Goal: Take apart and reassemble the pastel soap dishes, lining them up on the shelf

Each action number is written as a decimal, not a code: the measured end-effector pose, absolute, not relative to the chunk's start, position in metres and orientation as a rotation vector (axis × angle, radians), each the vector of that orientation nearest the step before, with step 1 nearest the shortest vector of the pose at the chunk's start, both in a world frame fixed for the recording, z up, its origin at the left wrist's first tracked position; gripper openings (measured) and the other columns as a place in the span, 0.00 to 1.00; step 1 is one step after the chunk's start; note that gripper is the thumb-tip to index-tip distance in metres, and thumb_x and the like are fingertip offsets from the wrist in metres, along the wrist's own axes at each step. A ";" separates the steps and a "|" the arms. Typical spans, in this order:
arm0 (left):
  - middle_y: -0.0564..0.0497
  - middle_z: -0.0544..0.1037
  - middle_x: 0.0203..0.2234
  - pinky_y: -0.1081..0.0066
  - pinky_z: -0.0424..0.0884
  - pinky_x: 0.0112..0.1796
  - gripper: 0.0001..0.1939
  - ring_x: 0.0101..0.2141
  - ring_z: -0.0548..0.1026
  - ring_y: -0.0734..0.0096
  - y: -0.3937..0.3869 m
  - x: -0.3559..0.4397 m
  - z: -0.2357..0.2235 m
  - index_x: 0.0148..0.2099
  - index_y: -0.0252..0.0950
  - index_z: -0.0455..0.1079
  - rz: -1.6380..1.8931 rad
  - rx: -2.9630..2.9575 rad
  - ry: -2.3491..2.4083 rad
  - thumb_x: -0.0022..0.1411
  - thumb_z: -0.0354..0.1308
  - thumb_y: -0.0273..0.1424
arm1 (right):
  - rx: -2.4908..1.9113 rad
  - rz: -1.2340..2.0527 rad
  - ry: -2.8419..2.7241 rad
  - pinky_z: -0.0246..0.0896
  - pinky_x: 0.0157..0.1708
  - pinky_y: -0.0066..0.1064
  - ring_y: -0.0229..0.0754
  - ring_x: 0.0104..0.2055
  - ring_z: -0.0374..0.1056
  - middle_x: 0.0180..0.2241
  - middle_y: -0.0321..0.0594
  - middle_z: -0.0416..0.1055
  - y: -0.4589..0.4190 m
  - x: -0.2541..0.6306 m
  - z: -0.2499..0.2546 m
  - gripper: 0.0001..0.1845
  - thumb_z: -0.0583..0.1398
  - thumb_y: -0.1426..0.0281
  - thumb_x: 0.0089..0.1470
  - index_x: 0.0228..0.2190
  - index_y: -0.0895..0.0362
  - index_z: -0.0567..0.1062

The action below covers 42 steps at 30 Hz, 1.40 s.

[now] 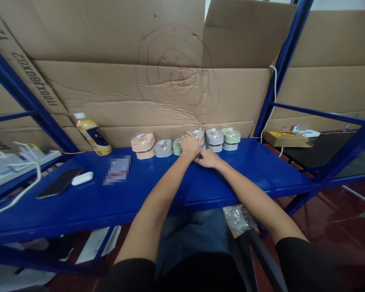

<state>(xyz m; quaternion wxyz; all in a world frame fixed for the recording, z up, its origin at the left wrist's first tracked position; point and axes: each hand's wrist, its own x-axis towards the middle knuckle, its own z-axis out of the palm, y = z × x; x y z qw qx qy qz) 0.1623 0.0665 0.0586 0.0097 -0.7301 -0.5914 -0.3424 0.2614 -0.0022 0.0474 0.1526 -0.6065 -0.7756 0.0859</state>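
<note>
A row of small rounded pastel containers stands at the back of the blue shelf [237, 170], against cardboard: a peach stack [142, 145], a grey one [163, 148], a green one [177, 147] partly hidden, a lilac-grey stack [214, 139] and a green-topped stack [230, 138]. My left hand [190, 145] is curled over a pale container [198, 132] in the middle of the row and covers most of it. My right hand [207, 159] rests on the shelf just below and to the right, fingers bent towards the same container. What they touch is hidden.
A yellow bottle [93, 134] leans at the back left. A black phone [60, 183], a white case [82, 178] and a blurred card [118, 169] lie on the left. Blue uprights [284, 61] frame the bay. A flat box [287, 139] sits on the right-hand shelf.
</note>
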 end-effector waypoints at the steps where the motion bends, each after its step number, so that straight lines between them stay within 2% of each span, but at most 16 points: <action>1: 0.17 0.72 0.57 0.46 0.62 0.57 0.40 0.60 0.68 0.29 0.065 0.161 0.060 0.70 0.14 0.56 -1.076 -2.305 -1.832 0.74 0.47 0.48 | -1.741 0.247 -2.229 0.68 0.40 0.35 0.53 0.43 0.77 0.38 0.46 0.82 -0.002 0.262 0.047 0.15 0.63 0.57 0.63 0.35 0.55 0.82; 5: 0.20 0.76 0.53 0.46 0.63 0.57 0.38 0.58 0.69 0.31 0.059 0.148 0.066 0.68 0.16 0.59 -1.070 -2.336 -1.773 0.75 0.42 0.47 | -1.744 0.243 -2.250 0.67 0.39 0.34 0.50 0.41 0.77 0.36 0.44 0.81 -0.002 0.264 0.047 0.14 0.63 0.57 0.62 0.37 0.54 0.82; 8: 0.21 0.76 0.52 0.47 0.64 0.57 0.31 0.57 0.70 0.33 0.061 0.123 0.069 0.64 0.18 0.64 -1.025 -2.261 -1.743 0.75 0.40 0.41 | -1.757 0.240 -2.258 0.66 0.37 0.33 0.49 0.40 0.77 0.35 0.43 0.81 -0.001 0.265 0.047 0.16 0.63 0.55 0.63 0.38 0.54 0.82; 10: 0.21 0.74 0.55 0.47 0.64 0.56 0.26 0.57 0.69 0.34 0.067 0.097 0.070 0.62 0.20 0.66 -0.937 -2.231 -1.719 0.72 0.44 0.33 | -1.752 0.232 -2.267 0.65 0.36 0.32 0.48 0.40 0.77 0.36 0.43 0.81 -0.001 0.266 0.046 0.16 0.63 0.55 0.63 0.39 0.54 0.82; 12: 0.23 0.72 0.58 0.45 0.63 0.57 0.27 0.59 0.68 0.34 0.073 0.069 0.068 0.64 0.23 0.65 -0.784 -2.231 -1.700 0.65 0.50 0.30 | -1.743 0.227 -2.276 0.65 0.37 0.31 0.47 0.41 0.77 0.38 0.43 0.82 -0.001 0.266 0.045 0.17 0.63 0.55 0.63 0.40 0.54 0.83; 15: 0.28 0.68 0.64 0.44 0.59 0.61 0.32 0.65 0.62 0.35 0.075 0.034 0.060 0.67 0.28 0.63 -0.474 -2.222 -1.776 0.62 0.53 0.33 | -1.746 0.256 -2.270 0.65 0.37 0.30 0.46 0.42 0.77 0.39 0.42 0.82 -0.001 0.267 0.045 0.17 0.63 0.55 0.63 0.41 0.54 0.82; 18: 0.29 0.66 0.66 0.45 0.55 0.63 0.35 0.67 0.61 0.35 0.061 0.017 0.049 0.70 0.29 0.59 -0.285 -2.227 -1.800 0.64 0.54 0.39 | -1.742 0.294 -2.272 0.64 0.37 0.29 0.45 0.42 0.77 0.39 0.41 0.82 -0.002 0.268 0.046 0.16 0.63 0.56 0.63 0.42 0.54 0.82; 21: 0.26 0.67 0.64 0.49 0.61 0.59 0.35 0.65 0.63 0.34 0.030 0.016 0.043 0.68 0.26 0.60 -0.263 -2.174 -1.739 0.67 0.55 0.42 | -1.748 0.295 -2.282 0.65 0.38 0.30 0.46 0.42 0.77 0.39 0.42 0.82 -0.002 0.268 0.047 0.16 0.63 0.56 0.63 0.43 0.54 0.82; 25: 0.25 0.71 0.56 0.47 0.68 0.51 0.29 0.55 0.70 0.31 -0.029 0.022 0.044 0.60 0.26 0.66 -0.270 -2.138 -1.758 0.68 0.58 0.46 | -1.757 0.246 -2.247 0.67 0.40 0.33 0.50 0.44 0.77 0.41 0.45 0.82 -0.005 0.266 0.046 0.17 0.63 0.55 0.63 0.42 0.55 0.82; 28: 0.27 0.71 0.53 0.46 0.70 0.48 0.24 0.53 0.71 0.32 -0.063 0.021 0.046 0.56 0.29 0.67 -0.331 -2.195 -1.704 0.69 0.58 0.44 | -1.567 0.223 -2.244 0.70 0.44 0.37 0.51 0.45 0.77 0.41 0.47 0.81 -0.008 0.265 0.045 0.23 0.65 0.51 0.60 0.45 0.57 0.81; 31: 0.32 0.71 0.52 0.47 0.72 0.50 0.19 0.53 0.71 0.38 -0.069 0.014 0.045 0.53 0.33 0.67 -0.459 -2.498 -1.425 0.66 0.62 0.39 | -1.144 0.273 -2.320 0.68 0.58 0.45 0.56 0.58 0.72 0.58 0.52 0.74 -0.011 0.265 0.044 0.44 0.73 0.46 0.47 0.59 0.56 0.74; 33: 0.36 0.70 0.54 0.49 0.72 0.53 0.23 0.54 0.72 0.43 -0.059 0.011 0.042 0.54 0.35 0.66 -0.618 -2.754 -1.194 0.62 0.66 0.39 | -0.949 0.307 -2.368 0.59 0.66 0.50 0.59 0.68 0.61 0.68 0.54 0.62 -0.013 0.265 0.042 0.59 0.76 0.46 0.38 0.66 0.54 0.66; 34: 0.37 0.70 0.55 0.50 0.72 0.55 0.27 0.55 0.71 0.45 -0.050 0.010 0.041 0.55 0.36 0.65 -0.714 -2.869 -1.095 0.59 0.69 0.41 | -0.904 0.325 -2.393 0.56 0.68 0.52 0.60 0.71 0.58 0.69 0.53 0.60 -0.014 0.264 0.042 0.63 0.77 0.46 0.36 0.68 0.53 0.64; 35: 0.37 0.69 0.57 0.51 0.71 0.57 0.32 0.57 0.71 0.45 -0.041 0.011 0.040 0.58 0.37 0.64 -0.808 -2.967 -1.022 0.57 0.71 0.44 | -0.886 0.344 -2.420 0.56 0.68 0.52 0.61 0.71 0.58 0.69 0.53 0.60 -0.015 0.263 0.041 0.63 0.77 0.45 0.36 0.68 0.53 0.63; 38: 0.37 0.69 0.61 0.49 0.69 0.60 0.47 0.61 0.70 0.43 -0.015 0.015 0.035 0.66 0.37 0.58 -0.969 -3.161 -0.964 0.51 0.74 0.47 | -0.923 0.371 -2.461 0.62 0.64 0.54 0.61 0.64 0.68 0.62 0.52 0.71 -0.018 0.259 0.041 0.57 0.75 0.46 0.40 0.66 0.53 0.67; 42: 0.38 0.73 0.60 0.47 0.70 0.59 0.54 0.58 0.74 0.43 0.003 0.017 0.028 0.70 0.38 0.55 -1.033 -3.285 -1.064 0.48 0.76 0.46 | -1.032 0.402 -2.386 0.66 0.61 0.52 0.60 0.59 0.71 0.59 0.49 0.74 -0.016 0.263 0.046 0.50 0.75 0.47 0.42 0.62 0.54 0.72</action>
